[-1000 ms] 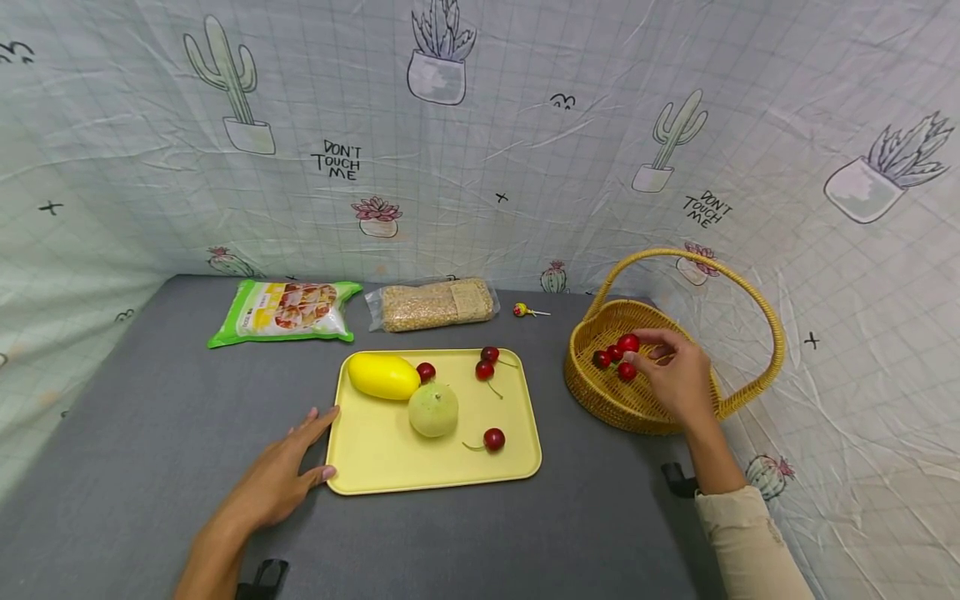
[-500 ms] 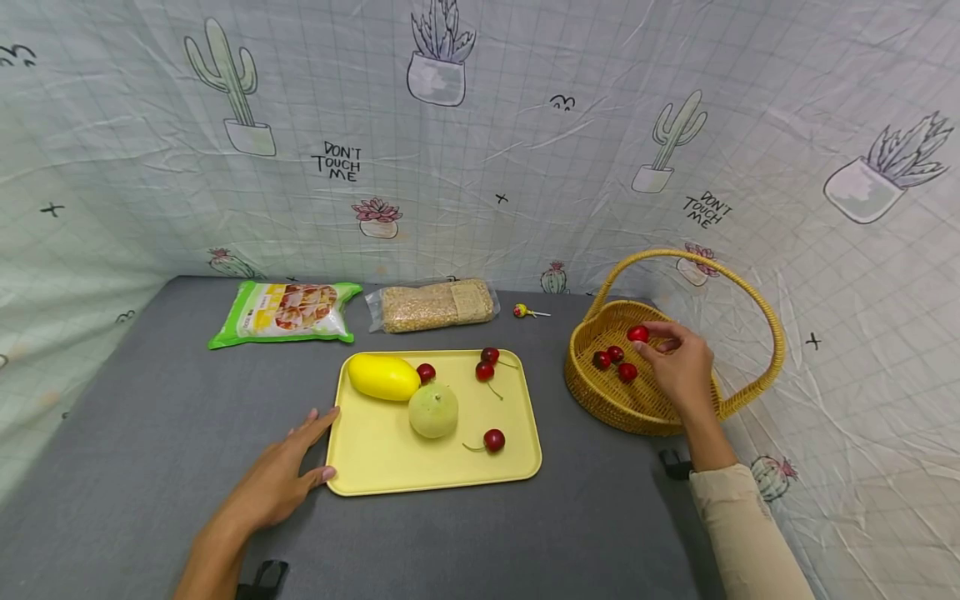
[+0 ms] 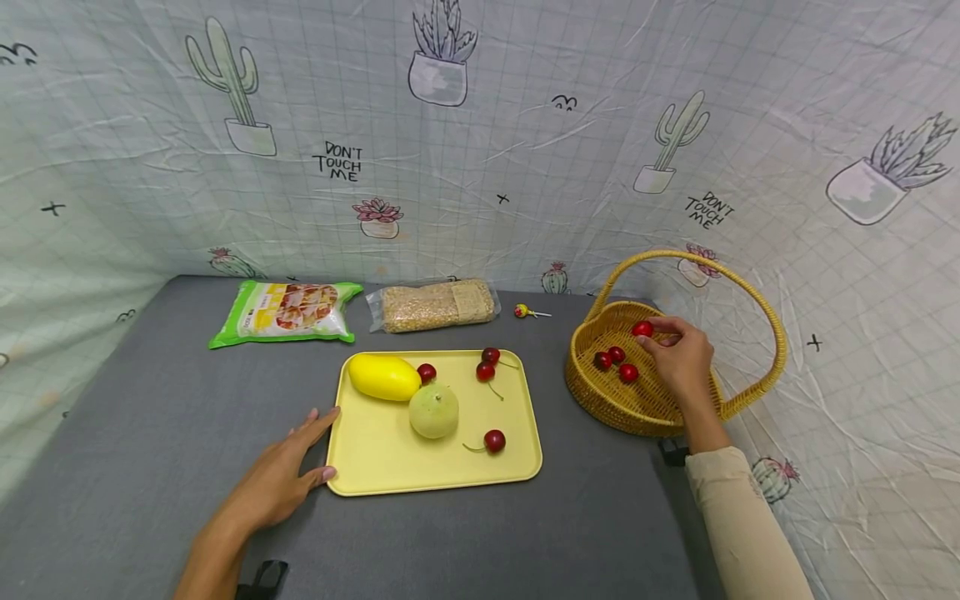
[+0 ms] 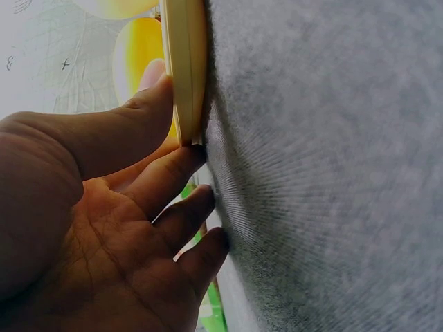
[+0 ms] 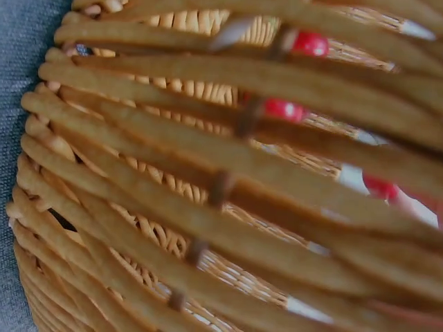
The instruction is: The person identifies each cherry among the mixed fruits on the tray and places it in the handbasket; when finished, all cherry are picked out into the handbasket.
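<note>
In the head view the right hand (image 3: 681, 360) pinches a small red fruit (image 3: 642, 329) between thumb and fingertips, over the back of the wicker basket (image 3: 600, 402). Several more red fruits (image 3: 628, 373) lie on the basket floor, left of that hand. The right wrist view looks through the basket's weave (image 5: 208, 159), with red fruits behind it and the hand mostly hidden. With its fingers spread, the left hand (image 3: 273, 483) touches the left edge of the yellow tray (image 3: 375, 467); the left wrist view shows its thumb and a finger at the tray rim (image 4: 185, 69).
On the tray are a yellow oval fruit (image 3: 384, 377), a round green fruit (image 3: 433, 411) and several dark cherries (image 3: 494, 441). Behind it lie a green-edged packet (image 3: 288, 312), a clear bag of grains (image 3: 433, 306) and a lollipop (image 3: 521, 311). The basket handle (image 3: 780, 342) arches up at the right.
The right hand has lifted a red fruit away from the others and moved slightly back and right within the basket. The left hand has stayed at the tray edge.
</note>
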Available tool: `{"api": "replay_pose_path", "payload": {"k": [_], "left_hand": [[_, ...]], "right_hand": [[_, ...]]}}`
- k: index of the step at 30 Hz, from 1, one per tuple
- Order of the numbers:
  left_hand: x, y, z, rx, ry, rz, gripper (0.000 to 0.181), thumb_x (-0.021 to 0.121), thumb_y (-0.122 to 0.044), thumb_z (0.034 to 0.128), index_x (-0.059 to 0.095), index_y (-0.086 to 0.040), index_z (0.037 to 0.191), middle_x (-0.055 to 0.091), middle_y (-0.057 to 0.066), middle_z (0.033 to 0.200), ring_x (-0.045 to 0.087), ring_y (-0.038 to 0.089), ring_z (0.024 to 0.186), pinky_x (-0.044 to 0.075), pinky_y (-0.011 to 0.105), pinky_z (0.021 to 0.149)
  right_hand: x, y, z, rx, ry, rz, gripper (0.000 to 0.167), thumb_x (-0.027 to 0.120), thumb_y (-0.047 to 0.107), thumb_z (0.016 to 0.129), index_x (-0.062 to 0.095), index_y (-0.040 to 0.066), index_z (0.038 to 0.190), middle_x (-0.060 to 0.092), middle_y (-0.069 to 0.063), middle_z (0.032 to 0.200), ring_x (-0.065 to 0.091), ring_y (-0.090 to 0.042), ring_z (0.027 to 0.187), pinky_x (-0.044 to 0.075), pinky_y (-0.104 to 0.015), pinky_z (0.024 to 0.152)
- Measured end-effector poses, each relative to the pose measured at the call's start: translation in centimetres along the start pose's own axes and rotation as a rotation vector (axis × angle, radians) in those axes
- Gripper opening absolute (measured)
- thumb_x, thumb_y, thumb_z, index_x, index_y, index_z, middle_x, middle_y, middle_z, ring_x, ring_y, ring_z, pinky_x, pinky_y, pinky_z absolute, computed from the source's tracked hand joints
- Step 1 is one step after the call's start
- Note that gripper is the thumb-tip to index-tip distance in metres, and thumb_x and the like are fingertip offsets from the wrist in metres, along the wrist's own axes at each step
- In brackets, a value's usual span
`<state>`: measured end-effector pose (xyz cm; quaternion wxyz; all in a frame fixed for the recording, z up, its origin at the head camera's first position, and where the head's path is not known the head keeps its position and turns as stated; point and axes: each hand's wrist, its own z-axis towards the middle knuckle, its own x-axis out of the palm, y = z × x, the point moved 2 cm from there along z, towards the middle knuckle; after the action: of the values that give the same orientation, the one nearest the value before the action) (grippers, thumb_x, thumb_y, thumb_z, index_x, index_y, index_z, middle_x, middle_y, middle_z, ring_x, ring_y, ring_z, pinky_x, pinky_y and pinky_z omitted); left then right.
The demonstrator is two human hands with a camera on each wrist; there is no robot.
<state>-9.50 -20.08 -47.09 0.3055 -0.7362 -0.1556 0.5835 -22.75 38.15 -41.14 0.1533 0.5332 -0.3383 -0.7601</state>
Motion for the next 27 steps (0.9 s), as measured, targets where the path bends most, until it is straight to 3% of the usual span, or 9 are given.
{"api": "replay_pose_path", "payload": {"k": [6, 20, 27], "left_hand": [[0.0, 0.0, 0.1, -0.011, 0.007, 0.006, 0.086, 0.081, -0.017, 0.0932, 0.036, -0.011, 0.166, 0.03, 0.036, 0.168, 0.031, 0.065, 0.15, 0.029, 0.081, 0.117], [0.0, 0.0, 0.1, -0.029, 0.022, 0.002, 0.087, 0.082, -0.018, 0.0929, 0.036, -0.011, 0.166, 0.029, 0.036, 0.168, 0.03, 0.065, 0.15, 0.028, 0.082, 0.117], [0.0, 0.0, 0.2, -0.03, 0.024, -0.006, 0.087, 0.082, -0.018, 0.0927, 0.036, -0.011, 0.166, 0.029, 0.034, 0.169, 0.029, 0.063, 0.152, 0.026, 0.081, 0.118]], "right_hand": [[0.3, -0.7, 0.7, 0.026, 0.008, -0.012, 0.036, 0.08, 0.029, 0.098, 0.075, 0.014, 0.131, 0.075, -0.012, 0.128, 0.06, -0.017, 0.094, 0.048, -0.021, 0.071], [0.8, -2.7, 1.4, 0.028, 0.016, -0.046, 0.034, 0.079, 0.024, 0.098, 0.075, 0.008, 0.128, 0.076, -0.018, 0.12, 0.058, -0.018, 0.089, 0.045, -0.029, 0.075], [0.7, -3.1, 1.4, 0.023, 0.06, -0.102, 0.031, 0.081, 0.02, 0.096, 0.077, 0.006, 0.123, 0.079, -0.02, 0.114, 0.063, -0.024, 0.085, 0.047, -0.029, 0.069]]}}
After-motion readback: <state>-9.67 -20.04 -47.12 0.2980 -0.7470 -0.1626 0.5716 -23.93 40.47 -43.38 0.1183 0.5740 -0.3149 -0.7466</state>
